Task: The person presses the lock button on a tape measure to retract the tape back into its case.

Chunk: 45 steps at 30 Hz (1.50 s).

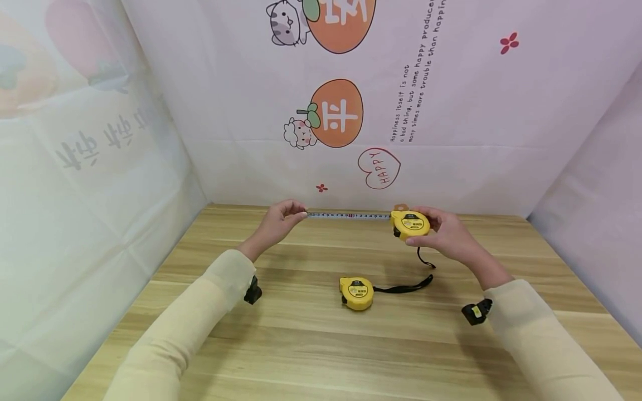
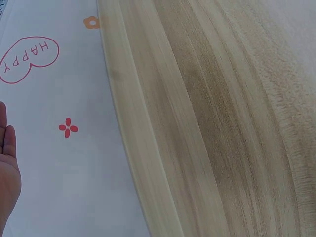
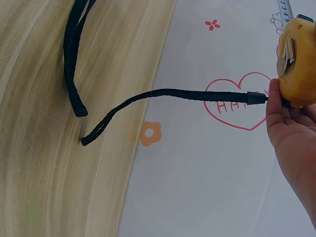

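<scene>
My right hand (image 1: 446, 234) grips a yellow tape measure (image 1: 412, 224) by its case, near the back edge of the table. From the case a white blade (image 1: 351, 215) runs out to the left, its numbers facing me. The left hand (image 1: 282, 221) pinches the blade's free end between thumb and fingers. A black wrist strap (image 3: 182, 94) hangs from the held case in the right wrist view. Only the edge of the left hand (image 2: 7, 168) shows in the left wrist view, with its fingertips cut off.
A second yellow tape measure (image 1: 357, 293) lies on the wooden table (image 1: 311, 351), nearer to me, its black strap (image 1: 403, 288) stretching right. A white printed cloth (image 1: 261, 167) rises behind the table's back edge, and more cloth stands at both sides.
</scene>
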Each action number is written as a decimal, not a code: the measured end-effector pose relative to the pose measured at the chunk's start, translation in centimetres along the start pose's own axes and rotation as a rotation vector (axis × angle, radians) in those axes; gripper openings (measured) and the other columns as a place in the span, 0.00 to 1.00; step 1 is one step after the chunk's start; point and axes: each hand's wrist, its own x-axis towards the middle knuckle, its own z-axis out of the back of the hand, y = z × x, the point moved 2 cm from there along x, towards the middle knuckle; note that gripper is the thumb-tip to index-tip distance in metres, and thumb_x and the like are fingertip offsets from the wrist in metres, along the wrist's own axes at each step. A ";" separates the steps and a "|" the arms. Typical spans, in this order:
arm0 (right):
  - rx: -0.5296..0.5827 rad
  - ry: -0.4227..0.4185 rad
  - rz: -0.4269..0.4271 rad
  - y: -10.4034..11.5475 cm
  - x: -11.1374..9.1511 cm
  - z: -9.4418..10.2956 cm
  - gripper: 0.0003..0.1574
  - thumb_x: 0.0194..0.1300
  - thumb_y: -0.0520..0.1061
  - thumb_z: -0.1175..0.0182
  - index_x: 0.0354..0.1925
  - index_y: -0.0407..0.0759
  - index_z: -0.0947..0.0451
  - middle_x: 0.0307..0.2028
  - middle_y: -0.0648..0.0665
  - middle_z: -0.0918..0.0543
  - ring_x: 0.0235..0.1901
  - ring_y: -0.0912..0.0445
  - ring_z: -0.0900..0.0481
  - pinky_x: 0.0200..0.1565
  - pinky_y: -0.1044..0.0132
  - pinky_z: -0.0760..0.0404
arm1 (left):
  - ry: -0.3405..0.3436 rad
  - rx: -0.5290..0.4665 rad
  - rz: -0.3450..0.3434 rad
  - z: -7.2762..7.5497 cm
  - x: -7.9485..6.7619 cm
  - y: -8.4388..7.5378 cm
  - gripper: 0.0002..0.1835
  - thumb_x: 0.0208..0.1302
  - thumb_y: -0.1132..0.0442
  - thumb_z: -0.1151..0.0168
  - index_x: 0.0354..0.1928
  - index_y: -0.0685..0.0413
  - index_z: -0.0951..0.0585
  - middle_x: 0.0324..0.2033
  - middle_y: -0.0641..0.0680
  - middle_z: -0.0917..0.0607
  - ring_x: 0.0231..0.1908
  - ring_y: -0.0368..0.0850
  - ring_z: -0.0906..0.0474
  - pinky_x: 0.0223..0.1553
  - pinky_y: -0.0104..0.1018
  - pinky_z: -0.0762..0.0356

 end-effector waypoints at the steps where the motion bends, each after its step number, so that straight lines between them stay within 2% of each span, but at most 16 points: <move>1: 0.000 0.000 0.000 0.0 0.0 0.0 0.54 0.51 0.53 0.24 0.68 0.34 0.37 0.60 0.34 0.29 0.55 0.44 0.28 0.45 0.74 0.26 | -0.001 0.001 -0.002 0.0 0.0 0.0 0.08 0.70 0.62 0.40 0.45 0.58 0.19 0.40 0.53 0.17 0.48 0.48 0.23 0.51 0.47 0.26; 17: -0.002 -0.002 -0.007 -0.1 0.2 -0.4 0.55 0.50 0.54 0.23 0.68 0.34 0.36 0.60 0.34 0.28 0.54 0.43 0.27 0.45 0.71 0.25 | 0.014 -0.012 -0.034 -0.4 0.0 -0.4 0.08 0.70 0.63 0.41 0.45 0.59 0.19 0.39 0.53 0.17 0.46 0.48 0.22 0.49 0.45 0.25; 32: 0.029 0.015 -0.003 0.3 0.2 -0.7 0.54 0.53 0.51 0.25 0.69 0.32 0.39 0.61 0.33 0.29 0.55 0.44 0.27 0.45 0.73 0.25 | 0.033 -0.007 -0.037 -0.7 0.2 -0.4 0.09 0.70 0.61 0.41 0.46 0.58 0.19 0.40 0.53 0.17 0.47 0.47 0.22 0.50 0.45 0.25; 45: 0.019 0.016 0.015 0.7 0.4 -0.9 0.53 0.52 0.53 0.24 0.68 0.33 0.37 0.62 0.34 0.29 0.56 0.44 0.28 0.46 0.75 0.26 | 0.030 0.015 -0.041 -1.0 0.5 -0.4 0.09 0.70 0.60 0.41 0.46 0.57 0.19 0.40 0.52 0.17 0.47 0.47 0.23 0.50 0.46 0.25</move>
